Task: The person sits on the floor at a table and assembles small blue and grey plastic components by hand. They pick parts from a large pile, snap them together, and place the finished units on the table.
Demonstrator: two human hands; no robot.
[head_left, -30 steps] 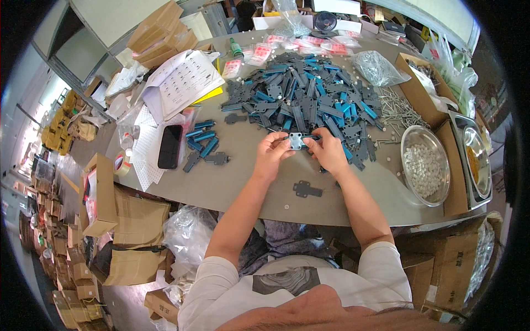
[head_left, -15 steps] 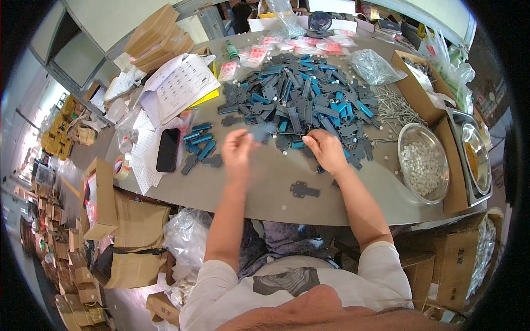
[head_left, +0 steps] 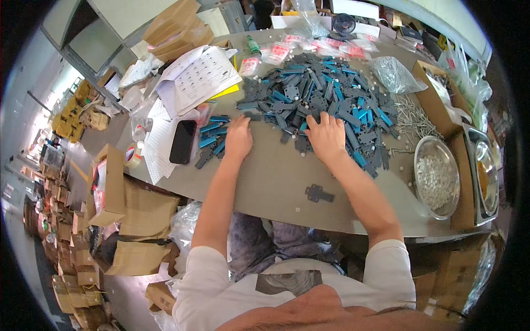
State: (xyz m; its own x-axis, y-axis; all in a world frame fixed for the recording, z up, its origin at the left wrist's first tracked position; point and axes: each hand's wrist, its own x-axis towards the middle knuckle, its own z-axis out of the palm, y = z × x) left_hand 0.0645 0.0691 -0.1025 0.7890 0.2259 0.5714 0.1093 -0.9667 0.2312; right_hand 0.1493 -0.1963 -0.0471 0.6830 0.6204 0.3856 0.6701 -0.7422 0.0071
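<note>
A large heap of dark grey and blue hinge-like metal parts (head_left: 309,83) lies on the table in front of me. My right hand (head_left: 327,138) rests on its near edge with the fingers spread and touching parts. My left hand (head_left: 239,138) is down at the table beside a smaller group of the same parts (head_left: 212,132). Its fingers are bent and close together; what they hold, if anything, is hidden. Just beyond its fingertips lies a flat dark part (head_left: 253,116). One single dark part (head_left: 319,193) lies apart, nearer to me.
A steel bowl of small white pieces (head_left: 437,179) stands at right, beside loose screws (head_left: 411,118) and an open cardboard box (head_left: 433,83). At left are a black phone (head_left: 183,142) and printed sheets (head_left: 196,80). A clear plastic bag (head_left: 395,74) lies behind the screws.
My left hand has gone down to the table by the smaller group; the dark part it carried no longer shows. My right hand's fingers have spread onto the heap. The whole view has shifted slightly.
</note>
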